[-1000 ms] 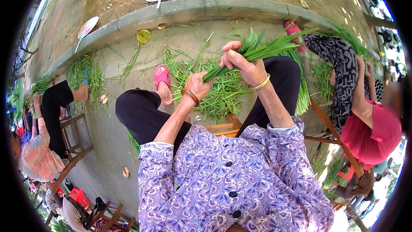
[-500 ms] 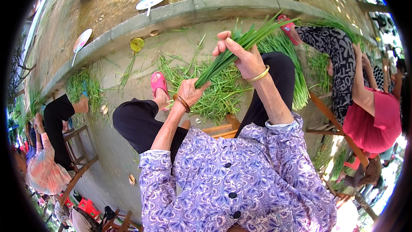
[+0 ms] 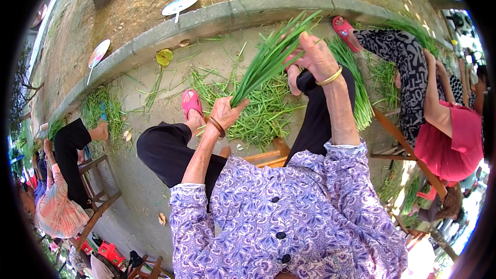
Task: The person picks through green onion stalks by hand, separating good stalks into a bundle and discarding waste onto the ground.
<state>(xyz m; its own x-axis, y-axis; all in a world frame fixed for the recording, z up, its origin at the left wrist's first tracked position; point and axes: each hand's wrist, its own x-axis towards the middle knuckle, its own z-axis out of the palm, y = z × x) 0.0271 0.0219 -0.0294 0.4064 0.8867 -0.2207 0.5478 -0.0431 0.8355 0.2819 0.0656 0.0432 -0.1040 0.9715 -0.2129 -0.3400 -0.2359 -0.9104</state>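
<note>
My left hand (image 3: 228, 113) is closed around the lower end of a bunch of green chives (image 3: 263, 70), which slants up to the right with its leaf tips fanned out. Beside the upper leaves is my right hand (image 3: 316, 57), its thumb raised and its fingers apart, partly hidden behind the blades. Whether a few blades touch those fingers I cannot make out. Below the bunch, between my knees, a loose heap of cut green blades (image 3: 263, 124) lies on the ground. A larger bundle of long chives (image 3: 361, 106) lies beside my right leg.
A low concrete kerb (image 3: 217, 16) curves across the far side, with two hand fans (image 3: 180, 4) on it. A yellow leaf (image 3: 164, 57) lies nearby. Seated people work at either side: one in a red top (image 3: 447, 139), another in a pale patterned top (image 3: 61, 212).
My right hand has moved right and slightly down, from across the chives to beside them. The bunch now stands steeper, its tips further left and more spread. My left hand keeps its grip.
</note>
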